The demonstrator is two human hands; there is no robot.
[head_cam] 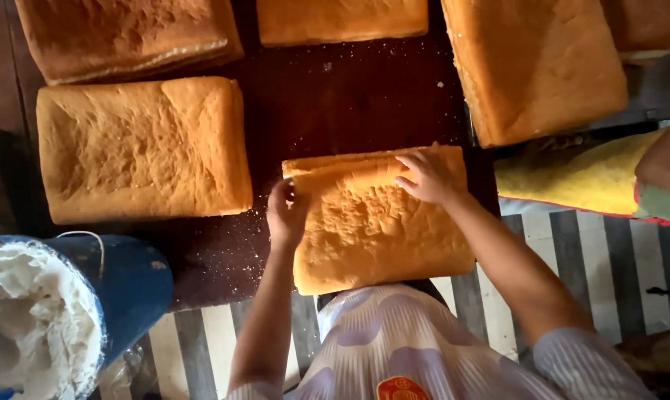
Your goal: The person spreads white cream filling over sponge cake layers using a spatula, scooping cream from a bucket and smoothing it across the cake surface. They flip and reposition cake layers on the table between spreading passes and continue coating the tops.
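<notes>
A flat golden sponge cake sheet [379, 230] lies on the dark brown table [350, 96] right in front of me. Its far edge is curled over into the start of a roll [342, 172]. My left hand [287, 212] presses the sheet's left edge near that curl. My right hand [426, 176] rests with fingers bent on top of the rolled edge, near its right end.
Several more golden cake slabs lie around: one at the left [142, 148], one at the upper left [124, 33], one at the top [342, 18], one at the upper right [535, 67]. A blue bucket of white cream [46, 311] stands at the lower left. A yellow cloth [579, 178] lies at the right.
</notes>
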